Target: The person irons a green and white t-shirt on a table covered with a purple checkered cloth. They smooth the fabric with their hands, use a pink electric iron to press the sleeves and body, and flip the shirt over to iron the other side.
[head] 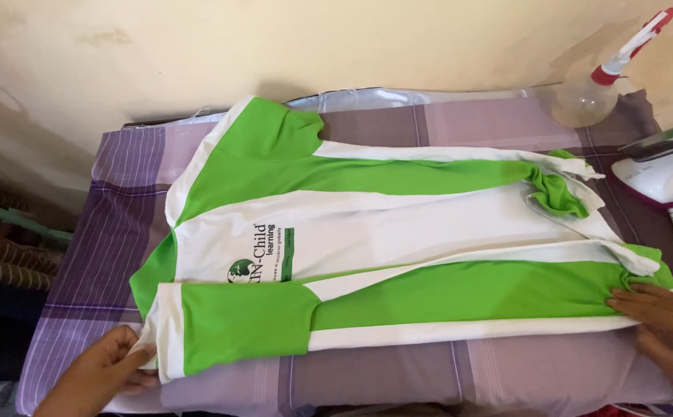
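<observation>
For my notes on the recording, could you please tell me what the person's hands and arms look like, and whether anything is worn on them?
Both are bare: the left hand and right hand show no gloves, rings or watch, and no sleeve reaches the visible left wrist or forearm. The right wrist is out of frame.

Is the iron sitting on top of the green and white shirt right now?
No, the iron stands on the purple cloth beside the shirt.

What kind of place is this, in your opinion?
Probably a home ironing corner: a padded surface under a purple checked cloth, a white and maroon iron, and a spray bottle by a stained wall.
</observation>
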